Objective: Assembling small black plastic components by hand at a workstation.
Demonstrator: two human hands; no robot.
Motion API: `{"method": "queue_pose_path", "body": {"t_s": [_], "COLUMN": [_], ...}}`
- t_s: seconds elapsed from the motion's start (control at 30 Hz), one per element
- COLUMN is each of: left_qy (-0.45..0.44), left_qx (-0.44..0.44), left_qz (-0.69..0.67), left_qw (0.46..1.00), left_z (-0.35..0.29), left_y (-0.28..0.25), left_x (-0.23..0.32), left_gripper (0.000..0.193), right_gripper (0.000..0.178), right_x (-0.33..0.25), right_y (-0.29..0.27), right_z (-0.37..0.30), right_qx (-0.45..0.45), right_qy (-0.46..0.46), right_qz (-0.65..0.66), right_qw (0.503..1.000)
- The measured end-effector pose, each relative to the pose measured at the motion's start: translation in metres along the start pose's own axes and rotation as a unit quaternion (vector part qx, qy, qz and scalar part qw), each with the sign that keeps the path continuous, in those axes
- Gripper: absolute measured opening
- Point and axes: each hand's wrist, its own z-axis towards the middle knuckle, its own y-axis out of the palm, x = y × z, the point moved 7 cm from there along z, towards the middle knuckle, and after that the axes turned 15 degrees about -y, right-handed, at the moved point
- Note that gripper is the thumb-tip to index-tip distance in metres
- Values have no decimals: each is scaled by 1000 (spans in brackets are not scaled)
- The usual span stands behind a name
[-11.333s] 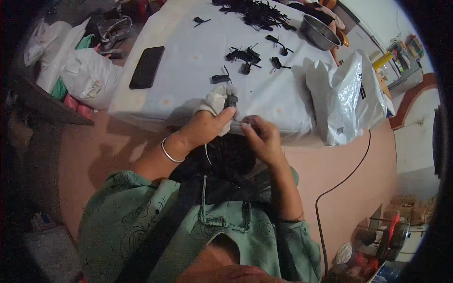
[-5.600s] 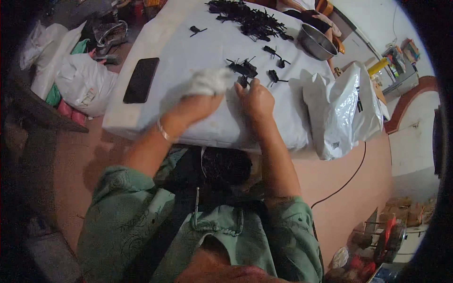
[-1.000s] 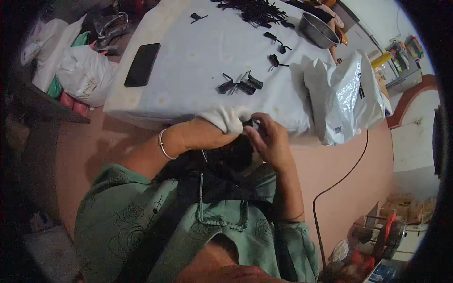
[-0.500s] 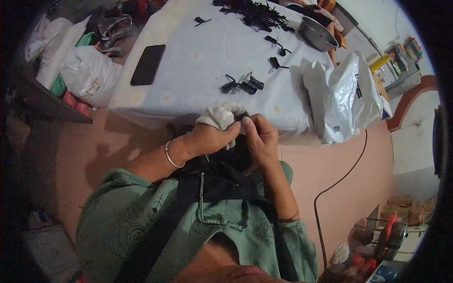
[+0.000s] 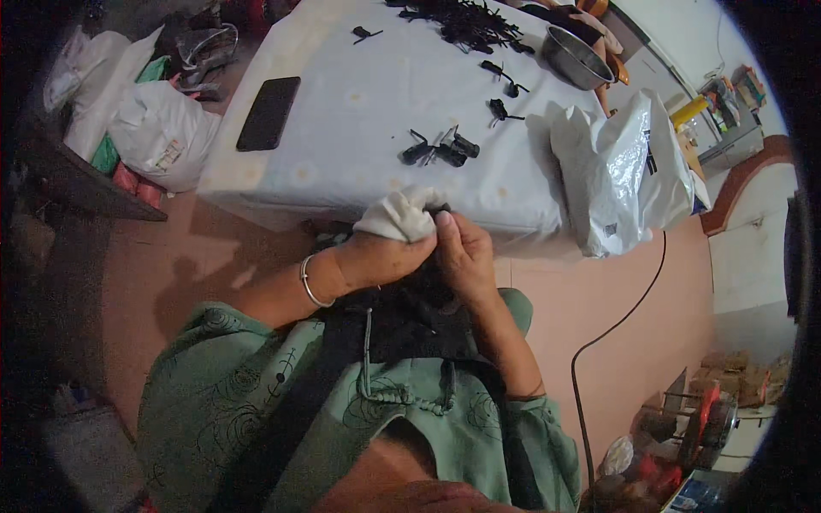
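My left hand (image 5: 380, 258), with a metal bangle at its wrist, is closed at the near table edge. White fabric (image 5: 398, 216) covers its fingers; whether this is a glove or a loose cloth I cannot tell. A small black part (image 5: 440, 208) shows between my two hands, mostly hidden. Against it my right hand (image 5: 467, 253) presses its thumb and bent fingers in a pinch. On the table just beyond lies a small group of black plastic-looking pieces (image 5: 441, 150) with thin prongs.
The table (image 5: 333, 120) has a pale cloth. A black phone (image 5: 268, 114) lies left, a heap of black pieces (image 5: 479, 26) far off. A metal bowl (image 5: 575, 61) and a white plastic bag (image 5: 611, 184) stand right. A cable (image 5: 616, 312) crosses the floor.
My right hand has shifted slightly left and down, closer to my left. The white fabric looks more bunched over the left fingers. The pieces on the table lie unchanged.
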Motion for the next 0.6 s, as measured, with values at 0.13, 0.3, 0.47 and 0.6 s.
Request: {"method": "queue_pose_path", "body": {"t_s": [0.13, 0.3, 0.47, 0.6], "left_qy": [26, -202, -113, -29], "left_qx": [37, -134, -126, -110], "left_qz": [-126, -306, -175, -144], "left_qw": [991, 921, 970, 983], "left_z": [12, 10, 9, 1], "left_y": [-13, 7, 2, 4], "left_x": [-15, -39, -17, -11], "left_gripper": [24, 35, 28, 24], "right_gripper": [17, 13, 10, 11], "right_x": [-25, -23, -27, -32], "right_y": [-10, -11, -13, -3], "right_z": [9, 6, 11, 13], "right_qx": [52, -63, -22, -27], "right_qy": [-85, -61, -99, -39], "right_qz": [-57, -110, -71, -29], "right_qw": [993, 990, 992, 998]}}
